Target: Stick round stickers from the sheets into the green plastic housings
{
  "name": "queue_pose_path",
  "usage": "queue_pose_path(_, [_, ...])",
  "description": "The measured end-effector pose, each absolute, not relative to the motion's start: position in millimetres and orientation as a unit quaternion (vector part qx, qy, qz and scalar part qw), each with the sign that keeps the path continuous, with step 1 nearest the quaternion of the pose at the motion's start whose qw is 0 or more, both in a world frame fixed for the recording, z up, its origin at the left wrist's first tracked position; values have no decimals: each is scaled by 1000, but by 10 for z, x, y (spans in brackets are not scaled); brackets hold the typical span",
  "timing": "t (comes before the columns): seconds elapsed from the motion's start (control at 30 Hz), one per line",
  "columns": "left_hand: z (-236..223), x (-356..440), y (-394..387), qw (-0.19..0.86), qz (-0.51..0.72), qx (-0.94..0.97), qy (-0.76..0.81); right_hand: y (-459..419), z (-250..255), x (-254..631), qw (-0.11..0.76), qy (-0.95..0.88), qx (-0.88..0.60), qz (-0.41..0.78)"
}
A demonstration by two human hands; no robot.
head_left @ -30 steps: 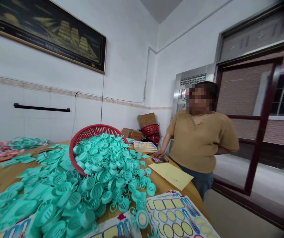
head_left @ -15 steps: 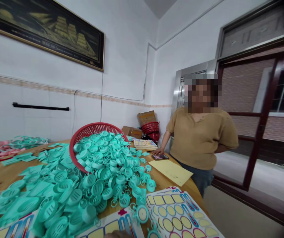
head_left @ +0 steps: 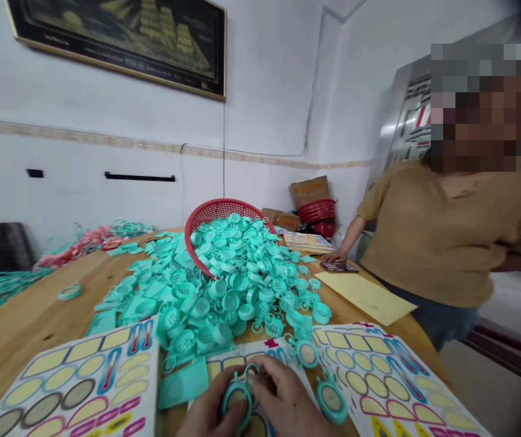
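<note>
At the bottom centre, my left hand (head_left: pixel 212 409) grips a teal round plastic case (head_left: pixel 237 397) with a small ring on top, its thumb lying over the round face. My right hand (head_left: pixel 288 400) is closed at the ring side of the same case, fingertips pinched by the loop. Under both hands lies a sticker sheet (head_left: pixel 215 367), mostly covered by them. To the right of my right hand are two similar cases with pale round faces, one nearer (head_left: pixel 332 399) and one farther (head_left: pixel 306 354). A flat teal piece (head_left: pixel 183 383) sits left of my left hand.
A tipped red basket (head_left: pixel 192 233) spills a heap of teal cases (head_left: pixel 242 261) across the wooden table (head_left: pixel 67 325). Sticker stacks flank my hands, left (head_left: pixel 82 376) and right (head_left: pixel 392 376). A person (head_left: pixel 442 230) stands at the right, hand by a phone (head_left: pixel 339 267) and yellow sheet (head_left: pixel 370 297).
The view has swung left and down. Both my hands now show, holding a teal case; before, only a bit of one hand was visible at the bottom edge.
</note>
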State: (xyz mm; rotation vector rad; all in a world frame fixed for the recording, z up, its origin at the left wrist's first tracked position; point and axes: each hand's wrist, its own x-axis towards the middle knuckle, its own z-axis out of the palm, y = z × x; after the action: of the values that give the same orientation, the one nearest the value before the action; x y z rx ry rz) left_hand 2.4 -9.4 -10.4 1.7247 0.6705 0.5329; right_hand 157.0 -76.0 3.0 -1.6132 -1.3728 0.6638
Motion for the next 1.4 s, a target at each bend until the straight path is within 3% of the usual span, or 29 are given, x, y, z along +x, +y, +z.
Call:
queue_pose_path(0.23, [-125,106,-171,680,260,623,286,-720,-18,1593,503,-521,-603,334])
queue_pose_path(0.47, [-24,133,-231,772,313,496,244,-736,84,1597,559,-420,-637,326])
queue_pose_path(1.4, [28,117,-234,793,342,438,250,-774,41,1610,521,-475,-650,282])
